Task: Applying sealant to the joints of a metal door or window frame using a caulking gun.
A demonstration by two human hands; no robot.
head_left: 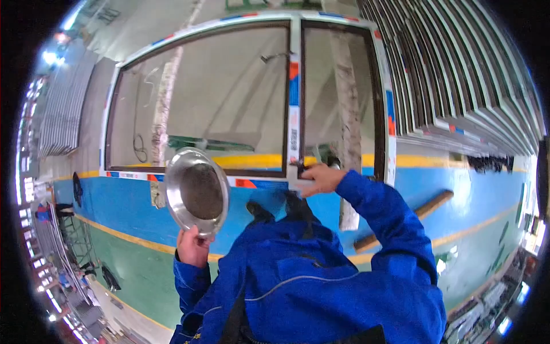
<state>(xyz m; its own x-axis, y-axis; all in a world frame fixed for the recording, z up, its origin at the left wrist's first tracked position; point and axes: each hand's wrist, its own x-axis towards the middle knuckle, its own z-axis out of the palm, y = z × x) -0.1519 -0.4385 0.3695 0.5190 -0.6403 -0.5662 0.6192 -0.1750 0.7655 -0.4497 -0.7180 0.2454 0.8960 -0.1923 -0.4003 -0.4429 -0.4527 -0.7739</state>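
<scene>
My left hand [193,246] grips the lower rim of a shiny metal bowl [222,192], which is tilted so its inside shows. A layer of small grey-brown pieces, too fine to tell apart, covers the bowl's bottom. In front of me lies a large window frame [294,94] with a dark inner edge, wrapped in white, blue and orange protective film. At the near end of its dividing bar, my right hand [322,179] has its fingers closed against the frame. Something small and dark shows at those fingertips, but its kind is unclear.
Pale, rough beams [347,86] run beneath the frame. A loose wooden beam [404,221] lies on the floor to the right. Long profiles or frames [452,69] stand stacked at the far right, with another stack [63,97] at the far left. Yellow lines cross the blue floor.
</scene>
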